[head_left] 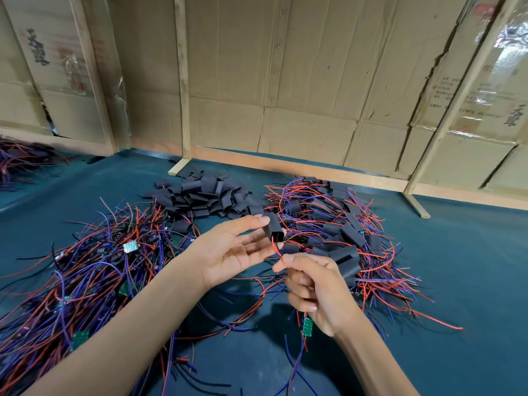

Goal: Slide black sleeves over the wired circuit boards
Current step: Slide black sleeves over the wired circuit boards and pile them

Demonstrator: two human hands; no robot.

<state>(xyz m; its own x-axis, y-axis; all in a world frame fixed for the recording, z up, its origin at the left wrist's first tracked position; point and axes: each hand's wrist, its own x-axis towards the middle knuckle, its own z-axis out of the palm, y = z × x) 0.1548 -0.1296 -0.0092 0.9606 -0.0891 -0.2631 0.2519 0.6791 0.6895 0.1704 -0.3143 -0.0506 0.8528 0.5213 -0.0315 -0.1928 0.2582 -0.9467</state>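
Black sleeve pinched in left hand, right hand pinching red wire at its mouth; limp wire may buckle and miss.

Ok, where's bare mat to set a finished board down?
Bare green mat lies right of the sleeved pile, up to the wooden frame foot. Another patch sits far left, behind the unsleeved wires. The middle is crowded with loose sleeves.
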